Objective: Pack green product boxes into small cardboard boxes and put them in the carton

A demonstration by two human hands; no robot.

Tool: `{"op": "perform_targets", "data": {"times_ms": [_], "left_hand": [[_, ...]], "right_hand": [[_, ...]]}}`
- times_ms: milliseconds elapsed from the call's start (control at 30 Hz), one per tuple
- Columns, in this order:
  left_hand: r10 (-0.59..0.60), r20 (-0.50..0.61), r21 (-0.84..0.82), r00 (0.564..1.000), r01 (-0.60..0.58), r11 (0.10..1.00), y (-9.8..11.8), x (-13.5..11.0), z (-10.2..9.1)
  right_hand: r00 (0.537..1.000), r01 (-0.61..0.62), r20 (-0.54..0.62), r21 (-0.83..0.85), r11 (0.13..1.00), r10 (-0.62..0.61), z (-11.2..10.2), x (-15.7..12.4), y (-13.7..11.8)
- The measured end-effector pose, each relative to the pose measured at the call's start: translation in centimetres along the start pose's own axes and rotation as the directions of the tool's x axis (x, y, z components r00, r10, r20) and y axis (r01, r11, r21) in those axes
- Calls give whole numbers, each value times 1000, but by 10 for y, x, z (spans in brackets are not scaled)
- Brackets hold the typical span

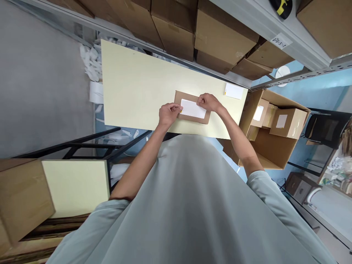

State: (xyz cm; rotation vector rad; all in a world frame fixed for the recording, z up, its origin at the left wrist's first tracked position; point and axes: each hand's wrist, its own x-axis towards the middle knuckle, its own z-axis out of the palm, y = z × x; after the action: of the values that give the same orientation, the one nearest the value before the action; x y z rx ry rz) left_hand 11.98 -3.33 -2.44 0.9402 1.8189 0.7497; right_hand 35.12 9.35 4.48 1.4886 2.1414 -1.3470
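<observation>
A small flat brown box (184, 118) lies near the front edge of a pale yellow table (132, 88). A white label (193, 109) sits on its top. My left hand (168, 113) pinches the label's left end, fingers curled. At the label's upper right corner, my right hand (208, 102) has its fingers closed on it. Both forearms reach forward from my grey shirt.
A white label sheet (234, 90) lies at the table's right end. To the right, an open carton (271, 146) holds labelled boxes (287, 123). Brown cartons (220, 36) fill metal shelving behind the table. White paper scraps (92, 66) litter the floor at left. A second table (74, 185) stands lower left.
</observation>
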Motion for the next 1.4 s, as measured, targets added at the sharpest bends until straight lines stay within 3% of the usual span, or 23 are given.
{"op": "perform_targets", "data": {"times_ms": [367, 700, 833, 1067, 1233, 1300, 1400], "left_hand": [[-12, -24, 48, 1000, 13, 999, 11, -5, 2], [88, 6, 233, 996, -87, 968, 29, -20, -3], [130, 53, 287, 990, -140, 948, 31, -23, -5], [198, 136, 349, 971, -234, 907, 23, -26, -6], [188, 69, 365, 980, -200, 909, 20, -35, -4], [293, 136, 381, 947, -323, 867, 22, -38, -3], [453, 402, 343, 796, -589, 732, 24, -41, 0]], "right_hand": [[996, 18, -90, -61, 998, -23, 10, -11, -4], [975, -111, -205, -150, 982, 79, 29, -20, -12], [957, -182, -260, -188, 965, 130, 42, -29, -19], [904, -201, -412, -168, 965, 116, 70, -59, -28], [921, -109, -389, -199, 974, 23, 101, -81, -31], [930, -77, -368, -230, 970, -13, 115, -85, -31], [945, -13, -319, -262, 965, -74, 130, -87, -30]]}}
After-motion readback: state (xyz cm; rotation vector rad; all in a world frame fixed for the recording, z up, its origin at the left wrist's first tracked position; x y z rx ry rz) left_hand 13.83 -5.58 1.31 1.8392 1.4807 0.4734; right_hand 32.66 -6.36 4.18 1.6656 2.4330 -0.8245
